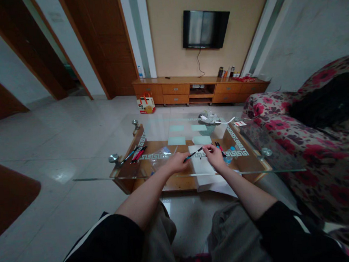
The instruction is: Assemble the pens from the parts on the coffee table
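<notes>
Over the glass table point(165, 170), my left hand point(177, 162) is closed on the lower end of a slim pen point(191, 155), dark with a bit of blue. My right hand point(214, 157) pinches the pen's other end, which is black; whether that end is a separate cap I cannot tell. Just right of my right hand lie red and dark pens point(220, 148). To the left on the glass are several red and black pens point(139, 154) and a blue and black pen point(129, 155). A clear plastic bag point(161, 158) rests beside my left hand.
Metal knobs point(113, 158) stand up at the table's corners. Under the glass are a white box point(205, 175) and a shelf. A filled waste basket point(207, 129) stands beyond. A floral sofa point(285, 137) borders the right; a TV cabinet point(173, 89) lines the wall.
</notes>
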Demonstrator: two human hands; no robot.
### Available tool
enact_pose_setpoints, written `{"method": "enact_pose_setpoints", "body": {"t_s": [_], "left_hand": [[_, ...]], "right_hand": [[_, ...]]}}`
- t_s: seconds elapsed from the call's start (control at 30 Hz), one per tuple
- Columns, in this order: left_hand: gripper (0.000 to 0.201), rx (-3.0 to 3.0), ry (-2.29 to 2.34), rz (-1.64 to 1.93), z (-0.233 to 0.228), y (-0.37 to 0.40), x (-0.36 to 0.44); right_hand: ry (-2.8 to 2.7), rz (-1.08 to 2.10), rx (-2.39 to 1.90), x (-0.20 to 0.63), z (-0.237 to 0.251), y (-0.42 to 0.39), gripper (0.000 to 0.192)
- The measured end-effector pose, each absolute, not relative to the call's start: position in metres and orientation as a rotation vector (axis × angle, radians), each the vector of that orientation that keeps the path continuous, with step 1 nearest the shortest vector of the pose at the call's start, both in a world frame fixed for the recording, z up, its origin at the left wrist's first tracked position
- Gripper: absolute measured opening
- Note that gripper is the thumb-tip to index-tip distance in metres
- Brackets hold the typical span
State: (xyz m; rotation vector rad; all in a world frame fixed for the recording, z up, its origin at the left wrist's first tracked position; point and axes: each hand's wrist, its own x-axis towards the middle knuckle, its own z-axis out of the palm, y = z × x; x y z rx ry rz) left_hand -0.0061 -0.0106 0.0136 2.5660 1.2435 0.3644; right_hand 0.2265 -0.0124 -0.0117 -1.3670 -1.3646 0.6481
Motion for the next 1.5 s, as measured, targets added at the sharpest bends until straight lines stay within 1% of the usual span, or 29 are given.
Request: {"method": "enact_pose_setpoints", "body": {"t_s": [0.27,0.63,0.87,1.1,1.2,1.37,1.5], "left_hand": [[0.027,2.571,1.236,0.343,0.018,-0.013,-0.005],[0.026,2.596,1.2,0.368,0.019,-0.013,-0.005],[0.024,2.576,1.211,0.374,0.019,-0.013,-0.006],[0.025,2.56,1.134,0.484,0.013,-0.01,-0.005],[0.028,2.54,1.044,0.575,0.009,-0.007,-0.004],[0.032,2.498,0.958,0.664,0.003,-0.003,-0.002],[0.027,2.483,0.969,0.661,0.003,-0.003,-0.003]], "right_hand": [[-1.363,0.705,-1.354,0.225,-0.01,-0.014,0.048],[-1.381,0.758,-1.345,0.222,-0.014,-0.014,0.048],[-1.395,0.772,-1.362,0.223,-0.016,-0.015,0.04],[-1.451,0.907,-1.325,0.219,-0.02,-0.017,0.032],[-1.511,0.918,-1.312,0.216,-0.018,-0.021,0.029],[-1.623,0.91,-1.305,0.211,-0.011,-0.027,0.03],[-1.658,0.905,-1.308,0.21,-0.009,-0.028,0.031]]}}
